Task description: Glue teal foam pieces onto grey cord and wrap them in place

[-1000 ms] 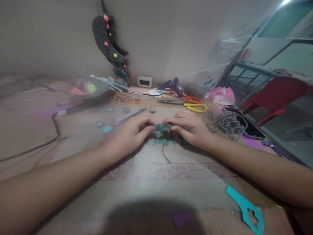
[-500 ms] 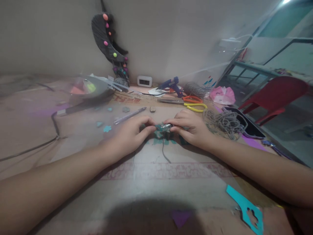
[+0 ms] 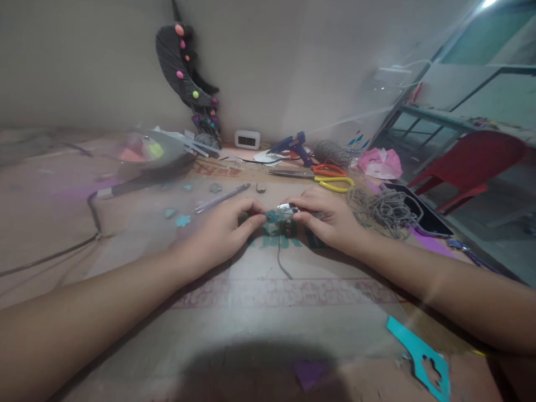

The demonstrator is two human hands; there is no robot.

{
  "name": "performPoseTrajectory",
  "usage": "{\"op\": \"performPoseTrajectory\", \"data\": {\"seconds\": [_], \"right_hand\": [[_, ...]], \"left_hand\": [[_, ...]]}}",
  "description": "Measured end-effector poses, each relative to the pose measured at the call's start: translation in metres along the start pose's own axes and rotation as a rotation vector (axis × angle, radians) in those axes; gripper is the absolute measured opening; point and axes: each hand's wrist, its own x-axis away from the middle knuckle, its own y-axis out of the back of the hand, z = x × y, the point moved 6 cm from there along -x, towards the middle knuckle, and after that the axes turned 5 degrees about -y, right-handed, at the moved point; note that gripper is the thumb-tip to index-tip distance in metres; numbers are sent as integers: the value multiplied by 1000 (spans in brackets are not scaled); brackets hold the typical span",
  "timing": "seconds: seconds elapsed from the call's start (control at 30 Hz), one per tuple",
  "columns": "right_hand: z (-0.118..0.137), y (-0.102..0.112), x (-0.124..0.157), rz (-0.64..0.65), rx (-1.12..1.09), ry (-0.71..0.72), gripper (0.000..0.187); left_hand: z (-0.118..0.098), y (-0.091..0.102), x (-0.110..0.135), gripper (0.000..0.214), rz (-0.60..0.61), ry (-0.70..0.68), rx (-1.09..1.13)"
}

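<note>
At the middle of the table, my left hand is closed, thumb and forefinger pinching the edge of a small teal flower piece. My right hand pinches a small shiny metal tool, whose exact kind is too blurred to make out. Its bright tip lies just above and to the right of the teal piece. A short grey cord trails from below the piece toward me on the cardboard. Left of my left hand lie a loose teal flower and a pen.
Yellow-and-orange-handled scissors, a blue glue gun and tangled grey yarn lie beyond my right hand. A phone-like black slab sits right. Nearer me are a teal cut-out sheet and a purple scrap. A white clock stands behind.
My right hand's fingers have shifted slightly, and the metal tool's tip has lifted a little away from the teal piece. My left hand stays nearly still.
</note>
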Motion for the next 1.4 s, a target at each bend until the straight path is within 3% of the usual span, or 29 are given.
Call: {"op": "performPoseTrajectory", "data": {"seconds": [0.5,0.73,1.4], "right_hand": [[0,-1,0,-25,29,57,35],[-1,-3,0,12,42,27,32],[-3,-1,1,-41,19,37,33]], "left_hand": [[1,0,2,18,-22,13,8],[1,-1,0,18,-16,10,4],[2,-1,0,17,-14,-5,19]]}}
